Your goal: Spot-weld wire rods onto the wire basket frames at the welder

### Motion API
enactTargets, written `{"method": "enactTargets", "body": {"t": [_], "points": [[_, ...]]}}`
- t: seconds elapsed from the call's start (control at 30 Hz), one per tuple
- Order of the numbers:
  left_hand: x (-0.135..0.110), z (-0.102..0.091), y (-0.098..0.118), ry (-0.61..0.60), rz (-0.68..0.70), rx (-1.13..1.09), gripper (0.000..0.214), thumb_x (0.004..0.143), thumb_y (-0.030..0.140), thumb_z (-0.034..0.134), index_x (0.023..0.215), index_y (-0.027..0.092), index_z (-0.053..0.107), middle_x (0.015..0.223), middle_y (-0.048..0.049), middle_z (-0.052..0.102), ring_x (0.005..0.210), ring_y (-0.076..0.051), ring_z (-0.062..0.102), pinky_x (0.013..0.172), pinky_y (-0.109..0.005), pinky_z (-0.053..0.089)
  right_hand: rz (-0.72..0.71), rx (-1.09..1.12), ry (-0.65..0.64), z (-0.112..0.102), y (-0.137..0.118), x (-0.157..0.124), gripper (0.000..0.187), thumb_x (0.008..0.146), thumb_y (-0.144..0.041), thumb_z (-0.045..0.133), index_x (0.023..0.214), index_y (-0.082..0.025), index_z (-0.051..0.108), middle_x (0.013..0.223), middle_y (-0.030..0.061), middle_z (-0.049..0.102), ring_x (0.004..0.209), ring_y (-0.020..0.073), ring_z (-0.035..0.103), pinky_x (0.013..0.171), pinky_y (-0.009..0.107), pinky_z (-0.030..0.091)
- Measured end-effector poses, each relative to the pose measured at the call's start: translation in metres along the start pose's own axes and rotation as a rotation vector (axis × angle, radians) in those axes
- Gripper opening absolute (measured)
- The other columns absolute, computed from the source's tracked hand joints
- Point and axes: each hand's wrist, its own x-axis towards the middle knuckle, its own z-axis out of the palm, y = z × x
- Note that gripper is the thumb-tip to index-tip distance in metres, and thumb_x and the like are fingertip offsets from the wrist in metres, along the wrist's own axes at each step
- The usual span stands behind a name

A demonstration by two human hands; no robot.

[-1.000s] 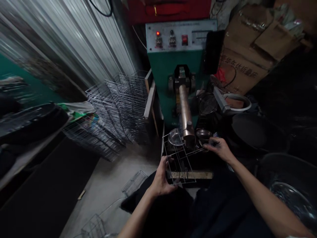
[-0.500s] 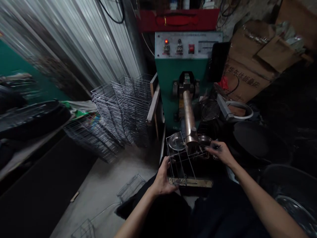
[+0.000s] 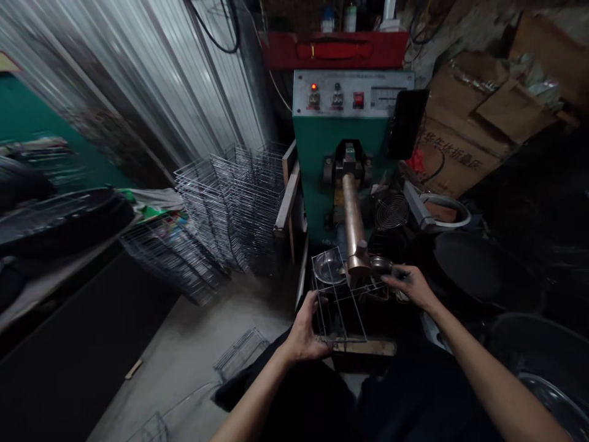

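Currently, hands apart, one on each side of the copper welding arm point(image 3: 353, 224) of a green spot welder point(image 3: 338, 141). Left hand point(image 3: 301, 328) clamped on a wire rack point(image 3: 338, 301), which lies just left of and below the arm's tip. Right hand point(image 3: 409, 285) open, right of the arm, fingertips point(image 3: 386, 277) just beside a small steel dish point(image 3: 381, 265); contact cannot be told. Second steel dish point(image 3: 328, 268) sits inside the rack's far end. Stacked wire racks point(image 3: 230, 209) stand on the floor point(image 3: 184, 331), left of the arm.
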Motion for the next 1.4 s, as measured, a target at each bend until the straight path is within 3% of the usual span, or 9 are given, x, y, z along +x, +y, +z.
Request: {"method": "enactTargets", "body": {"t": [0.2,0.57,0.83,1.0,1.1,1.17,1.23,1.3,1.4], "points": [[0.004,-0.002,-0.002,-0.001,0.008,0.028,0.092,0.063,0.020,0.077,0.146,0.023,0.038,0.132,-0.0120,0.052,0.120,-0.033,0.061,0.107,-0.054,0.054,0.014,0.047,-0.008,-0.001,-0.005,0.001,0.052,0.073,-0.069,0.077,0.064,-0.019,0.064,0.065,0.0016,0.057,0.067,0.0176,0.050,0.063,0.030,0.040],[0.003,-0.002,-0.011,-0.019,0.018,0.016,0.097,0.065,0.021,0.078,0.150,0.023,0.032,0.132,-0.0123,0.049,0.123,-0.033,0.058,0.110,-0.058,0.052,0.012,-0.003,0.009,0.000,0.005,0.005,0.057,0.075,-0.070,0.075,0.059,-0.019,0.055,0.061,-0.0023,0.048,0.063,0.0139,0.042,0.061,0.028,0.032],[0.008,-0.002,-0.001,-0.001,-0.020,0.052,0.087,0.066,0.023,0.077,0.144,0.023,0.039,0.127,-0.0111,0.052,0.118,-0.032,0.060,0.107,-0.056,0.054,-0.020,-0.029,0.021,-0.002,-0.001,0.003,0.058,0.077,-0.068,0.076,0.057,-0.020,0.051,0.058,-0.0036,0.044,0.060,0.0130,0.041,0.058,0.028,0.029],[0.010,-0.001,0.004,-0.042,-0.012,-0.001,0.087,0.067,0.023,0.079,0.144,0.023,0.039,0.132,-0.0122,0.053,0.123,-0.034,0.060,0.109,-0.058,0.052,-0.113,-0.154,0.122,-0.013,0.000,-0.004,0.051,0.087,-0.068,0.066,0.074,-0.019,0.067,0.074,0.0025,0.063,0.071,0.0186,0.058,0.067,0.030,0.043],[0.010,-0.001,0.002,-0.032,-0.017,0.054,0.089,0.068,0.022,0.078,0.147,0.022,0.037,0.134,-0.0138,0.054,0.127,-0.035,0.060,0.112,-0.061,0.050,-0.120,-0.372,0.295,-0.052,0.037,-0.041,0.050,0.092,-0.067,0.060,0.099,-0.019,0.073,0.100,0.0109,0.072,0.095,0.0267,0.066,0.085,0.037,0.051],[0.009,-0.001,-0.001,-0.029,-0.027,0.098,0.089,0.069,0.024,0.079,0.147,0.023,0.036,0.135,-0.0141,0.054,0.127,-0.036,0.060,0.111,-0.062,0.051,0.044,-0.549,0.397,-0.086,0.080,-0.092,0.052,0.093,-0.065,0.054,0.103,-0.018,0.072,0.104,0.0155,0.074,0.099,0.0316,0.069,0.089,0.043,0.053],[0.007,-0.002,-0.005,-0.037,-0.034,0.110,0.089,0.070,0.028,0.080,0.147,0.023,0.035,0.136,-0.0147,0.054,0.124,-0.035,0.062,0.109,-0.063,0.052,0.359,-0.732,0.353,-0.115,0.126,-0.160,0.045,0.094,-0.054,0.054,0.108,-0.015,0.072,0.109,0.0203,0.075,0.102,0.0359,0.071,0.089,0.046,0.054],[0.004,-0.002,-0.010,-0.042,-0.052,0.116,0.089,0.073,0.034,0.081,0.147,0.023,0.034,0.137,-0.0154,0.053,0.123,-0.035,0.064,0.108,-0.063,0.053,0.735,-0.869,0.171,-0.130,0.162,-0.232,0.033,0.093,-0.038,0.056,0.108,-0.014,0.074,0.106,0.0227,0.076,0.099,0.0371,0.073,0.085,0.046,0.055],[0.001,-0.003,-0.018,0.003,-0.088,0.190,0.090,0.072,0.046,0.084,0.145,0.021,0.037,0.136,-0.0150,0.055,0.122,-0.035,0.065,0.108,-0.063,0.053,0.958,-0.876,0.126,-0.121,0.185,-0.317,0.015,0.085,-0.024,0.066,0.092,-0.016,0.077,0.090,0.0197,0.077,0.088,0.0353,0.075,0.077,0.042,0.056]]}}
